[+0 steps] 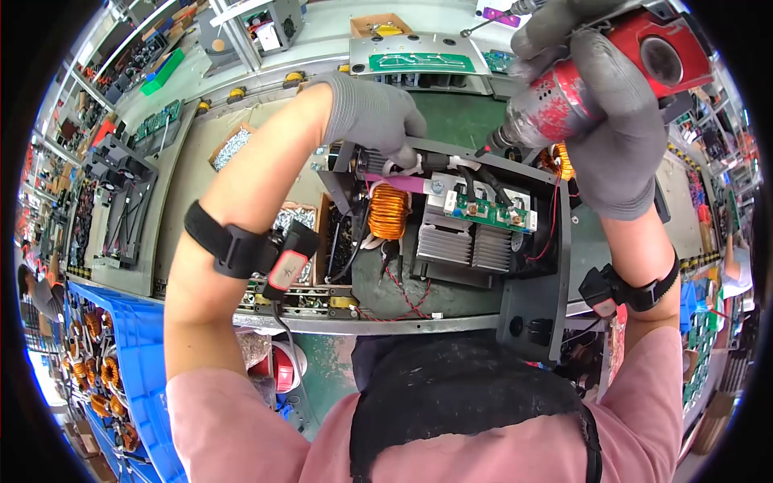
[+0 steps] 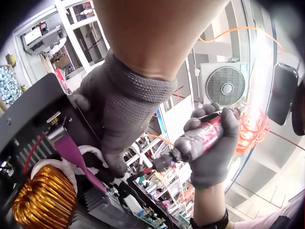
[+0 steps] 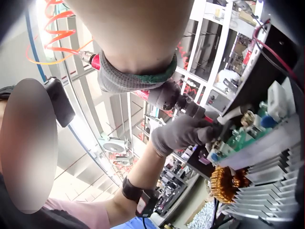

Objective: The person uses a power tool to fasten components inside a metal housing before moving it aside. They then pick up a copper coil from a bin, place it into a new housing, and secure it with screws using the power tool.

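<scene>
My gloved left hand [image 1: 374, 117] reaches over the back wall of a dark metal housing [image 1: 549, 266]. Its fingertips pinch a black cable [image 1: 435, 162] there, beside a white-sleeved lead. My gloved right hand [image 1: 624, 137] grips a red air screwdriver [image 1: 555, 105], its bit pointing left and down close to the left fingertips. In the right wrist view, an orange coiled hose [image 3: 59, 31] runs to the tool's end. Inside the housing sit a copper-wound coil [image 1: 388, 212], a purple-sleeved strip [image 1: 403, 183], a finned heat sink [image 1: 455, 246] and a green circuit board [image 1: 517, 218].
A blue bin [image 1: 149, 346] full of wound coils stands at the lower left. Cartons of small hardware [image 1: 234, 148] lie left of the housing. Behind it is a panel with a green board [image 1: 423, 62]. The metal bench edge [image 1: 403, 324] runs along my front.
</scene>
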Available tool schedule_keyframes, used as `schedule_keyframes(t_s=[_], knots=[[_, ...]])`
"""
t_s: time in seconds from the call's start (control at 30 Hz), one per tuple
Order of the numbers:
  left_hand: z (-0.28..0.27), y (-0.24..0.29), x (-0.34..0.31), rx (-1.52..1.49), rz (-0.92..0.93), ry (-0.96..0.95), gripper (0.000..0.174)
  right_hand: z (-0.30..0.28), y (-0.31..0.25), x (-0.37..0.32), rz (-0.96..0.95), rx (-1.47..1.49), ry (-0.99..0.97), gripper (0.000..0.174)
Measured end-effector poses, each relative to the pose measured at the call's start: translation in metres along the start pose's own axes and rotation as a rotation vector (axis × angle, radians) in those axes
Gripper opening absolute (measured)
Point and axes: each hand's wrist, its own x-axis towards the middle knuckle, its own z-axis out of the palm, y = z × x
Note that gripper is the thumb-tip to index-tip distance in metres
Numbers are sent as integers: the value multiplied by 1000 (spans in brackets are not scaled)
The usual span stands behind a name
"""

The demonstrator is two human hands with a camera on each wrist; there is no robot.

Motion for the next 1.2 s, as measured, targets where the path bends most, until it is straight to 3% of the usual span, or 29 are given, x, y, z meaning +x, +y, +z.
schedule_keyframes(t_s=[0.17, 0.27, 0.33, 0.4, 0.47, 0.53, 0.6, 0.63, 0.67, 0.73, 0.8, 0.9, 1.0, 1.03, 1.07, 1.13, 1.2], knots=[[2, 9, 6, 168, -106, -35, 38, -9, 12, -8, 28, -12, -40, 41], [21, 7, 11, 209, -163, 61, 35, -4, 14, -10, 67, 69, 27, 40], [33, 6, 16, 445, -158, 247, 34, -8, 5, -4, -5, 8, -18, 39], [17, 13, 4, 409, -128, 212, 34, -12, -7, -4, -40, -38, -37, 39], [2, 15, -6, 139, -154, 69, 38, -16, -14, -4, -237, -145, -27, 40], [0, 10, -6, 134, -69, 175, 39, -20, -17, -7, -438, -241, 53, 31], [-6, 15, 3, -573, -7, 382, 35, -64, -39, -5, -352, -330, -154, 34], [-7, 29, 12, -847, 39, 435, 30, -73, -42, -11, -306, -116, -78, 36], [-4, 39, 23, -1131, 235, 440, 27, -85, -48, -15, -351, -244, -2, 38], [-15, 79, 41, -1340, 288, 363, 28, -91, -60, -19, -389, -19, -30, 39], [-28, 110, 62, -1369, 229, 347, 29, -97, -72, -22, -476, -21, 79, 38], [-36, 125, 101, -1439, 294, 234, 27, -116, -86, -28, -540, -398, 249, 39], [-41, 136, 127, -1496, 300, 127, 27, -138, -86, -28, -570, -230, 163, 41], [-41, 138, 133, -1511, 300, 90, 27, -139, -87, -28, -572, -390, 294, 43], [-42, 140, 137, -1529, 297, 54, 27, -147, -85, -26, -581, -338, 211, 43], [-44, 144, 140, -1521, 269, 51, 26, -153, -81, -24, -597, -330, 153, 44], [-43, 143, 143, -1490, 296, 217, 26, -154, -73, -22, -597, -273, 208, 44]])
